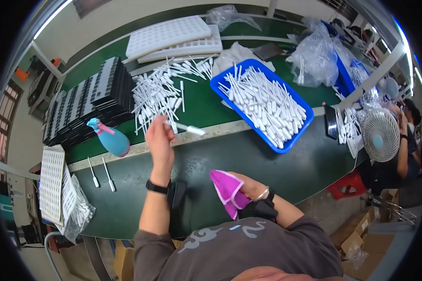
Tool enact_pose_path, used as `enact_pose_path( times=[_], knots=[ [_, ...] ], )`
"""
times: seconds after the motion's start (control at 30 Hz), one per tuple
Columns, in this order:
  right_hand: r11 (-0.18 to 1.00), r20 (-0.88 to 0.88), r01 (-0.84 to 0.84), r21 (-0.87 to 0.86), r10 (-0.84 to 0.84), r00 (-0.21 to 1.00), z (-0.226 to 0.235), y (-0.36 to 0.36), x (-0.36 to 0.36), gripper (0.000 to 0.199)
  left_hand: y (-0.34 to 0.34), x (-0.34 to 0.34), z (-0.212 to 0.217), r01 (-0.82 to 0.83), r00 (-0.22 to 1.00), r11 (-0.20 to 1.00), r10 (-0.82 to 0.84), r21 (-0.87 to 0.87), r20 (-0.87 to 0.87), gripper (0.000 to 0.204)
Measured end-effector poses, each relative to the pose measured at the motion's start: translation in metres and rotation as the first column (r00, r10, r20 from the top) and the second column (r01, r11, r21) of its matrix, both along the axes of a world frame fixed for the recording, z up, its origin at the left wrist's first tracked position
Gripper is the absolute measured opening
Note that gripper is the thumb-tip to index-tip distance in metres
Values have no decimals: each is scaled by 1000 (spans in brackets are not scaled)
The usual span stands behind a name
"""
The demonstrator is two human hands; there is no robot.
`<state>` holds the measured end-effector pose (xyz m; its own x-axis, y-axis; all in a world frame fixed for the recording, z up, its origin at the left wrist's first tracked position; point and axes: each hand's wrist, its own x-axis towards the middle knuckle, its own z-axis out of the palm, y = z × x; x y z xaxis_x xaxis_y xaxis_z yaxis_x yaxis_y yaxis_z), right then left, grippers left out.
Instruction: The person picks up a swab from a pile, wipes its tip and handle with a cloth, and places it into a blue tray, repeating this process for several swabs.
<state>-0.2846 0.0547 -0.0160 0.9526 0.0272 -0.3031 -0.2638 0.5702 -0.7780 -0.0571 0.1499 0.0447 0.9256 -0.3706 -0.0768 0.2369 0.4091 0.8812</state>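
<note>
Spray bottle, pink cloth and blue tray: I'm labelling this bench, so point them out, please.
spray bottle point(113, 139), head view, on its blue body.
pink cloth point(226, 189), head view, on its flat middle.
blue tray point(219, 88), head view, on its left rim.

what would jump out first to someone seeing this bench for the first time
Probably the bright blue tray heaped with white plastic pipettes, right of centre on the green bench, and the loose pile of the same pipettes spread to its left. Next, the left hand raised over the bench holding one pipette, while the right hand near the body grips a pink cloth. A light blue spray bottle stands at the left.
</note>
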Motion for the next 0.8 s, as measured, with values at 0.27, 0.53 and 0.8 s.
enact_pose_path(
  times=[0.27,0.53,0.8],
  knots=[
    [913,-175,20,407,56,983,-18,-2,-26,28,-170,2,19,407,879,896,-437,176,192,24],
    [870,-230,199,451,-102,968,-3,-1,-20,28,-213,-1,-3,456,779,783,-581,423,237,27],
    [654,-140,370,659,-377,916,-12,-25,-1,24,-106,-20,-28,412,746,778,-586,474,315,35]
  ],
)
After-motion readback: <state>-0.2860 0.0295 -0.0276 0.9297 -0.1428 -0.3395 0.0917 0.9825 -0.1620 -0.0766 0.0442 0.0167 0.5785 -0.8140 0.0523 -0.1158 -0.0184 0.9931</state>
